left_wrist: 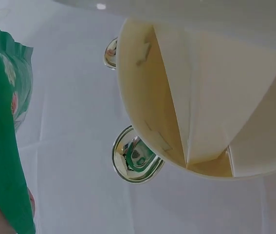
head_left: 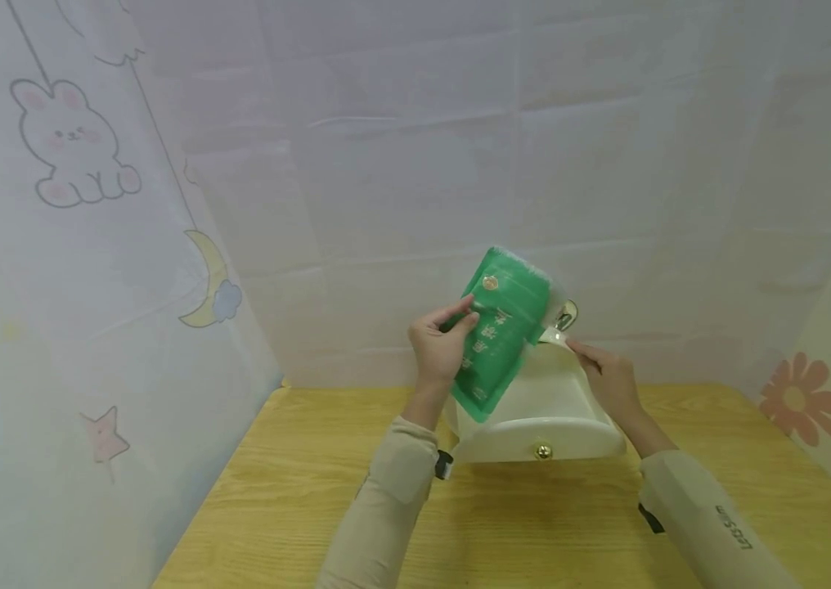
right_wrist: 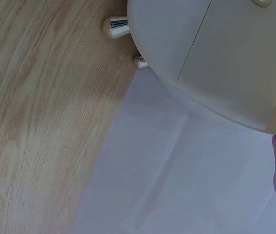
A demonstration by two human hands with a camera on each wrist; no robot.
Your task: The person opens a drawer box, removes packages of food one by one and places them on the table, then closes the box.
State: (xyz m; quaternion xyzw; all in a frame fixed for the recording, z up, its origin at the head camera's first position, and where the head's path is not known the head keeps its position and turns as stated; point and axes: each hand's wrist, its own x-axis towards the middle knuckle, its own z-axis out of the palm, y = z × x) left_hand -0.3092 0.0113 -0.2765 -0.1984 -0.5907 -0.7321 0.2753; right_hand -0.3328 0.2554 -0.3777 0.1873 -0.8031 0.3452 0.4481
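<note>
Green packet (head_left: 498,334), printed with pale characters and tilted, sits in the air above the open mouth of a cream handbag (head_left: 541,409), gripped along its left edge by the left hand (head_left: 439,348), whose fingers curl round it. The right hand (head_left: 607,376) pinches the handbag's flap or strap tab (head_left: 554,335) near the gold clasp (head_left: 566,313), apparently holding the mouth open. The handbag stands near the back edge of the wooden surface (head_left: 298,483), about midway along it, a gold stud (head_left: 543,451) on its front. By the look of it, the packet is midway between hand and handbag; a clean fit would call for lining its lower end with the opening. White sheets with cartoon prints hang behind and to the sides.
</note>
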